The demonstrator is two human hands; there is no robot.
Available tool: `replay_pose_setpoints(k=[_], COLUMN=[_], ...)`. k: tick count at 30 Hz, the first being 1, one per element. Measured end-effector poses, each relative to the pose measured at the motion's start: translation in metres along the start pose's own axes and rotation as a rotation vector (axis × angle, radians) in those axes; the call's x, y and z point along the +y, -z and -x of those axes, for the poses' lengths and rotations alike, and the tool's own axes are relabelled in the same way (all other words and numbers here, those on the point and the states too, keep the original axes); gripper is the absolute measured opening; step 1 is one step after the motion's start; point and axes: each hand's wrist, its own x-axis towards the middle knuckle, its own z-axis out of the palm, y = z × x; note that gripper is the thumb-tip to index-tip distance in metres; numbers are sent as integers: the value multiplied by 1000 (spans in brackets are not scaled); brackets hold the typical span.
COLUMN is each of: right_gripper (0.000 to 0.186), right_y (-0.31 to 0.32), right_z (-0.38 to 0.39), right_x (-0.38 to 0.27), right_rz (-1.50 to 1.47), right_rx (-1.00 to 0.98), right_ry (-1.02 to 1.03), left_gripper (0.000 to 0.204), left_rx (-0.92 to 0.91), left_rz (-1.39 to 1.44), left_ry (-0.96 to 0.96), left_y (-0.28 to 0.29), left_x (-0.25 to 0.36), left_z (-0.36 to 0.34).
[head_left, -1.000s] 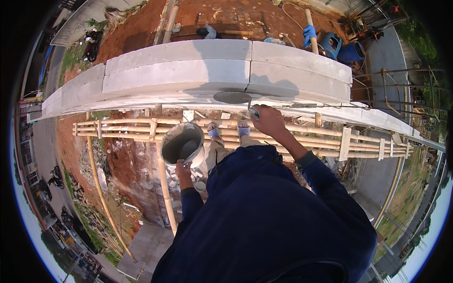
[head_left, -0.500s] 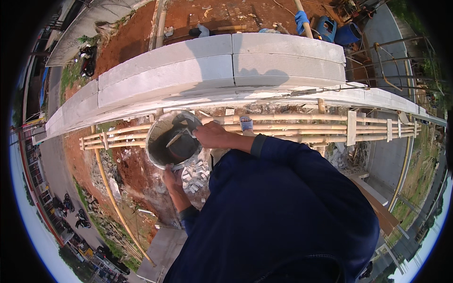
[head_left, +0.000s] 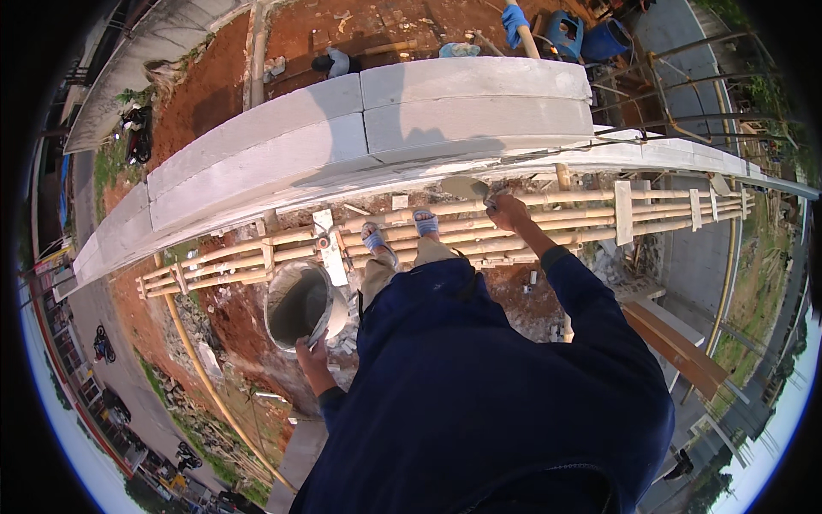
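Pale grey blocks [head_left: 479, 120], darker grey mortar [head_left: 298, 315], whitish-grey bucket [head_left: 340, 315], navy top [head_left: 505, 385], blue-and-white striped sandals [head_left: 425, 224], tan bamboo poles [head_left: 591, 196]; red-brown soil [head_left: 300, 27] at the top of the frame, blue barrels [head_left: 606, 40] at upper right.

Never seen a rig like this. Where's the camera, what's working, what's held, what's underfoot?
No machine here: a person works bare-handed. The view comes from a fisheye camera on their head, looking down, so straight edges bend. Their left hand grips the near rim of a bucket with grey material inside. Their right hand holds a trowel by its handle. Underfoot are bamboo poles, with a pale board lying across them. Ahead stands a pale block wall.
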Motion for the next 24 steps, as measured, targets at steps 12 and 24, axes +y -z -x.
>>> replay_pose_setpoints(k=[12,24], right_gripper=[19,26], right_y=[33,35], right_z=[-75,-74], right_x=[131,68], right_rz=[486,355], right_rx=[326,217], right_ry=[-202,-54], left_gripper=[36,49], left_rx=[-122,-182], left_rz=[-604,-563], left_ry=[-139,-14], left_y=[-21,-49], left_x=[-28,-57], left_z=[108,133])
